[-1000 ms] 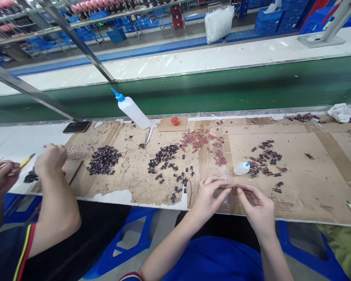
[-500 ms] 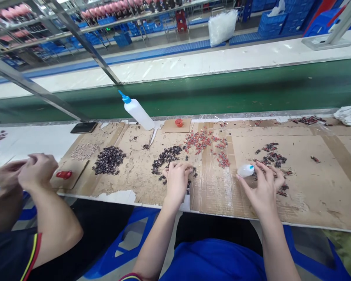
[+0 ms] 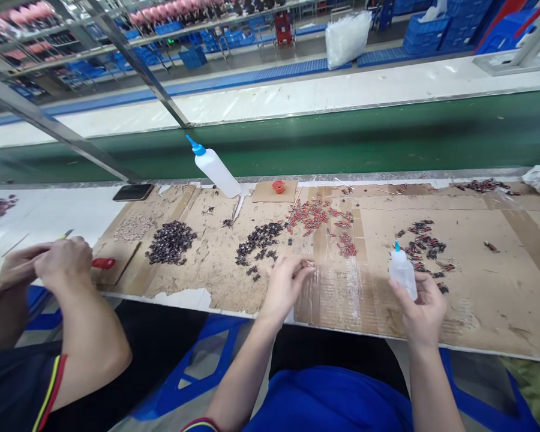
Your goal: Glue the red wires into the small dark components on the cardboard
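A small translucent squeeze bottle with a blue tip (image 3: pixel 404 275) stands nearly upright in my right hand (image 3: pixel 425 309), fingers wrapped about its lower part. My left hand (image 3: pixel 287 285) hovers low over the cardboard (image 3: pixel 328 309), thumb and fingers pinched together; whatever lies between them is too small to make out. Small black parts (image 3: pixel 258 243) lie in a loose heap just beyond my left hand. Red-and-dark small parts (image 3: pixel 308 215) are scattered farther back. Beside the right hand is a group of black-and-red pieces (image 3: pixel 425 243).
To the left, a co-worker's hands (image 3: pixel 49 264) work close together near a red cap-like item (image 3: pixel 103 263). A larger squeeze bottle (image 3: pixel 218 171) leans at the back, near a red cup (image 3: pixel 278 186). A phone (image 3: pixel 133 192) and a black pile (image 3: pixel 171 243) lie left.
My right hand has drawn closer and turned the small bottle from lying sideways to tip up. My left hand has shifted right, away from the black parts.
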Motion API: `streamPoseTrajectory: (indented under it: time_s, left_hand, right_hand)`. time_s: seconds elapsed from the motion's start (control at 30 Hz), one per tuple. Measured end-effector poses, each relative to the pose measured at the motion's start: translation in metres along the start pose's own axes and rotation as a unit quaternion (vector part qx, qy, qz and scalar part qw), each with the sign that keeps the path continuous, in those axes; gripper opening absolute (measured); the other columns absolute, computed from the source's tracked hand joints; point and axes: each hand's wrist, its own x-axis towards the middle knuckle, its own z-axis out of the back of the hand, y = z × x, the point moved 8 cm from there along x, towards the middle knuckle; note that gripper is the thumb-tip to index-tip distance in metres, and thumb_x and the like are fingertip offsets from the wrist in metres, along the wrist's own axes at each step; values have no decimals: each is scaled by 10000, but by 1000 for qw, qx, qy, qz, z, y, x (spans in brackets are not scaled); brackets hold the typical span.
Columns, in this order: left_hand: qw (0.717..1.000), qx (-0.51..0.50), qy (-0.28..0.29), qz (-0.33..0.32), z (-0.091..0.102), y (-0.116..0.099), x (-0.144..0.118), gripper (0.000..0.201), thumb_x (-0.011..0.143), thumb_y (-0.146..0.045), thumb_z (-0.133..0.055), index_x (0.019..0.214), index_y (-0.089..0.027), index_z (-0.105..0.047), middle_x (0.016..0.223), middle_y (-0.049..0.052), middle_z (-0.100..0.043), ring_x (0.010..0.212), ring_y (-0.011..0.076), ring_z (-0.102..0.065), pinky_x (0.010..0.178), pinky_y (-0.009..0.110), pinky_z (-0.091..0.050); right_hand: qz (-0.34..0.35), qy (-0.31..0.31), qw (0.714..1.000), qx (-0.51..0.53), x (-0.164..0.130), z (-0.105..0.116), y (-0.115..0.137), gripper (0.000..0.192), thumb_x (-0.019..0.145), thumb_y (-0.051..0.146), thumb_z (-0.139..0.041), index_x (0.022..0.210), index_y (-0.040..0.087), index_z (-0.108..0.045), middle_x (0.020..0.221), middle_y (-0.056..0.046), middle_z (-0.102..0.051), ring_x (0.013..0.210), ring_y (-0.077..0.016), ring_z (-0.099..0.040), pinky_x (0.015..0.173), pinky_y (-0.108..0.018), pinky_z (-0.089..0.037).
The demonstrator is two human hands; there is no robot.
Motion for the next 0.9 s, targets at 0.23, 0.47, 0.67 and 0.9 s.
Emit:
streamPoseTrajectory:
  time_s: [0.23,0.47,0.67,0.9]
  left_hand:
    - [996,-41,-5,-77,-52,-24,-14,101,804,-215,-725,775,-302,-767,864,10,-766,1074,264,-553,963,489,-297]
    - [997,-24,-13,-66,-48,-16,-19,163,772,-201,-756,898,-303,-767,989,39,-761,1210,308,-494,982,521,-295]
    - [998,-46,9,-48,-49,-13,-20,215,816,-126,-678,898,-306,-760,959,28,-764,1230,286,-530,1007,518,-316]
    - [998,-61,-1,-24,-50,-10,-18,180,787,-131,-711,847,-292,-765,936,30,-767,1201,281,-563,1017,524,-317]
  right_hand:
    - [-50,-47,990,123,0,1,-11,344,571,437,-810,699,173,-630,661,-45,-661,629,-204,-620,550,-308,-452]
    - [-15,-23,1000,7,-15,-12,0,368,670,523,-731,687,170,-633,597,-25,-645,511,-157,-574,487,-275,-451]
    - [47,-5,992,-114,-28,-26,9,395,704,567,-686,634,186,-607,512,-11,-612,447,-149,-548,460,-264,-442]
    - [70,20,985,-158,-26,-31,11,404,743,576,-642,612,198,-582,481,-2,-591,419,-138,-518,446,-257,-425]
